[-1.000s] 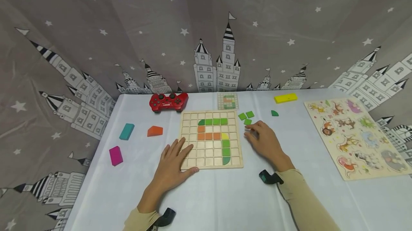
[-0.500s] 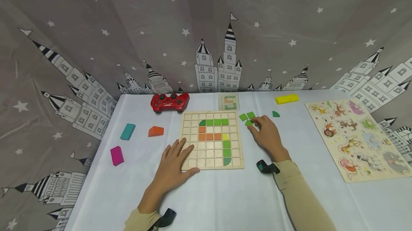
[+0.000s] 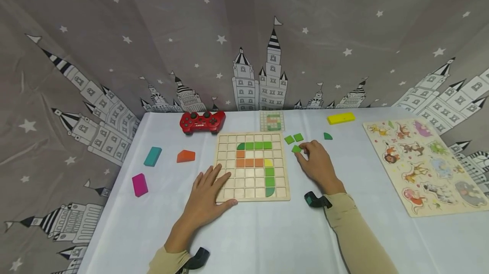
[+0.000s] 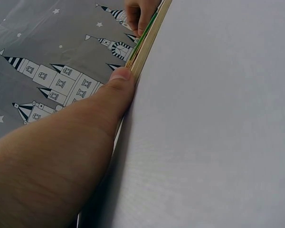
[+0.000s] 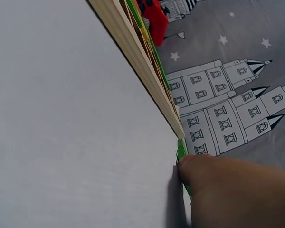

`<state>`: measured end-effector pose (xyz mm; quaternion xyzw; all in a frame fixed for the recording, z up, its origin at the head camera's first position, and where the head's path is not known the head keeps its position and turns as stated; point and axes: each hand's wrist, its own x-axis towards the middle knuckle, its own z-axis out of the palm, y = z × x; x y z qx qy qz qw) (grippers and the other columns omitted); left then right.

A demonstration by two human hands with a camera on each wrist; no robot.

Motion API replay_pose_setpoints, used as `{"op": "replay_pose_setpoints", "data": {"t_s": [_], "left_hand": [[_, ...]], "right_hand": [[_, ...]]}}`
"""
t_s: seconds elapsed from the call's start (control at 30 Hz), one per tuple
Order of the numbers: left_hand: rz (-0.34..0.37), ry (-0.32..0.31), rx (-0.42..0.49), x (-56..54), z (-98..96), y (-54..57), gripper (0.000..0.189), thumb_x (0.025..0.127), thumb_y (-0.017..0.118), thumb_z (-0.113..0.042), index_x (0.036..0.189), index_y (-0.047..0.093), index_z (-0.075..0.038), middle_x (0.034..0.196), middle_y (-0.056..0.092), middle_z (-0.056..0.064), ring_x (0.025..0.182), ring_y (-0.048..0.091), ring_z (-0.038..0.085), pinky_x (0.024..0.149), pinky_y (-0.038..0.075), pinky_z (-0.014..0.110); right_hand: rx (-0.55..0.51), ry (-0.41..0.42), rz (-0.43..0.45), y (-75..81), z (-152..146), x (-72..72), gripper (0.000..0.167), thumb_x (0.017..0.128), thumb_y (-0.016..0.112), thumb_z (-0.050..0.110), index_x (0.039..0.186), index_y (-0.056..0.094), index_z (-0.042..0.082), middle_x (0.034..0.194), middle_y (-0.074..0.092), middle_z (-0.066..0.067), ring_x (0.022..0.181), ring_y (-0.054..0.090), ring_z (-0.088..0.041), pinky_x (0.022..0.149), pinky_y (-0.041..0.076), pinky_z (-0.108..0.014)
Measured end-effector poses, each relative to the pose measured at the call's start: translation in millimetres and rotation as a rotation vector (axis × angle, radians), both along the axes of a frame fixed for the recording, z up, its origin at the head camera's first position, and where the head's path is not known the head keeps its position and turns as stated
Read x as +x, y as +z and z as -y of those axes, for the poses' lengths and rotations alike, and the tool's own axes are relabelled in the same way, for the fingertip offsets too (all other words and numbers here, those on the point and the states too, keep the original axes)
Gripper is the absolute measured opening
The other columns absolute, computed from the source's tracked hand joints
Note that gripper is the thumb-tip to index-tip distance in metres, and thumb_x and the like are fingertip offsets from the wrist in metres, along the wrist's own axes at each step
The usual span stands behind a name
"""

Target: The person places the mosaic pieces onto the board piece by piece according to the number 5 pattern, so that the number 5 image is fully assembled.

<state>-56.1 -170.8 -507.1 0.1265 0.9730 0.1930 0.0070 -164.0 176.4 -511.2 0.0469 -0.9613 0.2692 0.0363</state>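
My left hand rests with spread fingers on the lower left corner of a wooden grid board; its thumb lies along the near edge. Green, orange and yellow tiles fill some of the board's squares. Right of the board, my right hand pinches a green square tile between thumb and bent fingers. Two more green square tiles, one nearer the board and one beside it, lie just behind. In the right wrist view the thumb is against green tile edges.
A small pattern card lies behind the board, near a red game controller. Teal, magenta and orange blocks are on the left. Rightward are a green quarter-round tile, a yellow block and an animal puzzle.
My right hand reached the group of green tiles, and its fingers took the front one, which has shifted slightly toward me, away from the other two. The left hand stayed on the board.
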Motion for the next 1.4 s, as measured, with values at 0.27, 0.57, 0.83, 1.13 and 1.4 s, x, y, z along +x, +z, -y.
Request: {"op": "replay_pose_setpoints", "data": {"t_s": [0.27, 0.57, 0.83, 1.13, 1.4], "left_hand": [[0.002, -0.003, 0.007, 0.4, 0.3, -1.1, 0.085, 0.083, 0.069, -0.067, 0.153, 0.049, -0.024, 0.168, 0.031, 0.010, 0.157, 0.023, 0.037, 0.126, 0.015, 0.060], [0.007, -0.004, 0.006, 0.5, 0.3, -1.6, 0.085, 0.083, 0.069, -0.067, 0.153, 0.048, -0.024, 0.168, 0.030, 0.010, 0.157, 0.022, 0.038, 0.127, 0.014, 0.060], [0.006, -0.003, 0.003, 0.5, 0.7, -2.1, 0.085, 0.083, 0.069, -0.066, 0.153, 0.049, -0.023, 0.168, 0.030, 0.010, 0.157, 0.022, 0.038, 0.126, 0.015, 0.061], [0.000, 0.001, -0.003, 0.9, 1.2, -1.8, 0.084, 0.083, 0.069, -0.066, 0.153, 0.049, -0.024, 0.168, 0.031, 0.010, 0.157, 0.023, 0.038, 0.126, 0.015, 0.061], [0.009, -0.001, 0.003, -0.3, -0.1, 0.9, 0.084, 0.083, 0.070, -0.065, 0.153, 0.049, -0.023, 0.168, 0.031, 0.011, 0.157, 0.022, 0.038, 0.127, 0.015, 0.061]], "right_hand": [[-0.052, 0.023, -0.069, -5.4, 3.3, 13.2, 0.033, 0.095, 0.072, 0.028, 0.118, 0.071, 0.005, 0.093, 0.059, -0.008, 0.082, 0.049, -0.021, 0.071, 0.041, -0.032], [-0.143, 0.250, -0.182, -3.6, 29.8, 51.6, 0.027, 0.090, 0.078, 0.028, 0.110, 0.073, 0.012, 0.089, 0.058, 0.003, 0.082, 0.048, -0.011, 0.072, 0.046, -0.030], [-0.075, 0.451, -0.262, -3.3, 59.2, 77.7, 0.022, 0.085, 0.081, 0.030, 0.102, 0.074, 0.019, 0.088, 0.060, 0.008, 0.082, 0.046, -0.007, 0.077, 0.042, -0.029], [0.033, 0.466, -0.291, -3.0, 67.9, 79.9, 0.018, 0.084, 0.080, 0.035, 0.096, 0.075, 0.023, 0.085, 0.059, 0.013, 0.079, 0.043, -0.005, 0.071, 0.033, -0.023], [0.034, 0.478, -0.257, 1.5, 71.6, 81.8, 0.017, 0.085, 0.078, 0.034, 0.096, 0.074, 0.022, 0.085, 0.059, 0.012, 0.079, 0.041, -0.007, 0.072, 0.032, -0.024]]}}
